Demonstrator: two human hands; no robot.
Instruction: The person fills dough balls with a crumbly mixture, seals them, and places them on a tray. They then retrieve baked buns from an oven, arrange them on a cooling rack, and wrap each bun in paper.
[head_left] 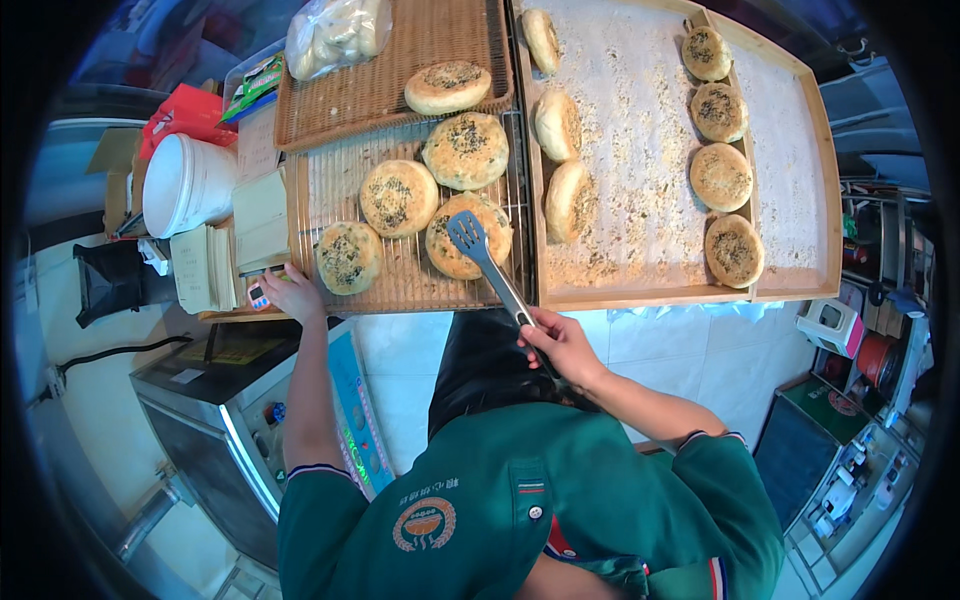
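My right hand is closed round the handle of grey food tongs. Their slotted head lies over a round flatbread at the front of the wire rack; a firm grip on the bread cannot be made out. Seeds dot the other flatbreads on the rack, among them one at the front left. At the rack's left, my left hand has its fingers at the near edge of a brown paper bag, seemingly pinching it. Beside these fingers sits a small orange-and-white timer.
A wooden tray on the right holds flatbreads in two columns among scattered crumbs. Behind the rack, a wicker tray carries a plastic bag of pale buns. More paper bags and a white bucket stand left.
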